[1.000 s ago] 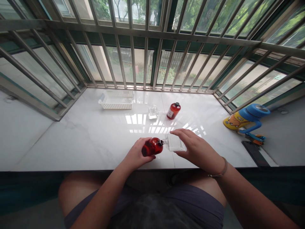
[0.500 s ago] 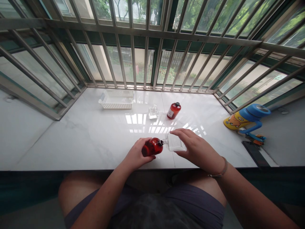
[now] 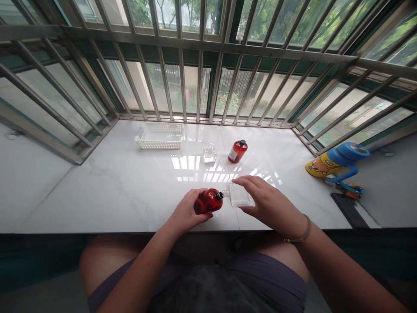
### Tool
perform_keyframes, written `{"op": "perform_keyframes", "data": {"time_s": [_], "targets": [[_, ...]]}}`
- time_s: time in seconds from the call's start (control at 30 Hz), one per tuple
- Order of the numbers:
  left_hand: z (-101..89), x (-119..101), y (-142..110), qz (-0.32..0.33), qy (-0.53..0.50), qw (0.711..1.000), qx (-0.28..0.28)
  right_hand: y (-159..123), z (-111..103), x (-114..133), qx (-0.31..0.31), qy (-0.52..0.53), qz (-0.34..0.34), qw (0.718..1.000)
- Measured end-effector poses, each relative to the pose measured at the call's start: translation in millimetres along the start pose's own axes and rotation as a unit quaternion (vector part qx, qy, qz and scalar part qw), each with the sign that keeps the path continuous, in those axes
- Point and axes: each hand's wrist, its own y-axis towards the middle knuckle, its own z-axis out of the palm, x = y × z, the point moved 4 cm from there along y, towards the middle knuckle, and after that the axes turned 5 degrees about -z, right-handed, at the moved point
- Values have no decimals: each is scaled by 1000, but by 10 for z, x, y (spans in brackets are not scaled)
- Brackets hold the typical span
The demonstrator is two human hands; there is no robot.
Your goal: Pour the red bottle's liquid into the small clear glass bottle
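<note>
Zero visible change since a second ago: left hand [image 3: 184,211] grips red bottle [image 3: 208,202], right hand [image 3: 270,201] grips clear bottle [image 3: 239,195], both tilted neck to neck over the desk [image 3: 110,195], contact unclear, so the work seems held at steady alignment, flow unseen.

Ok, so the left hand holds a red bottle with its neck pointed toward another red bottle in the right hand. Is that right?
Not quite: the head view shows the right hand holding a clear glass bottle, not a red one. The left hand does hold a red bottle, its neck pointed toward it.
</note>
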Motion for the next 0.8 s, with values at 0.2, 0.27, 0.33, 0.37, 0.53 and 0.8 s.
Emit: {"op": "perform_keyframes", "data": {"time_s": [0.2, 0.27, 0.33, 0.37, 0.53, 0.8], "targets": [[0, 0, -1, 1, -1, 1000, 1, -4, -12, 20, -2, 3, -2, 1000], [1, 0, -1, 1, -2, 1000, -1, -5, -15, 29, -2, 0, -2, 1000], [4, 1, -1, 0, -2, 1000, -1, -5, -16, 36, 1, -5, -2, 1000], [7, 2, -1, -1, -2, 1000, -1, -5, -16, 38, 2, -7, -2, 1000], [26, 15, -6, -4, -2, 1000, 4, -1, 2, 24, 4, -10, -4, 1000], [35, 37, -16, -5, -7, 1000, 4, -17, 0, 28, 3, -11, -6, 1000]]}}
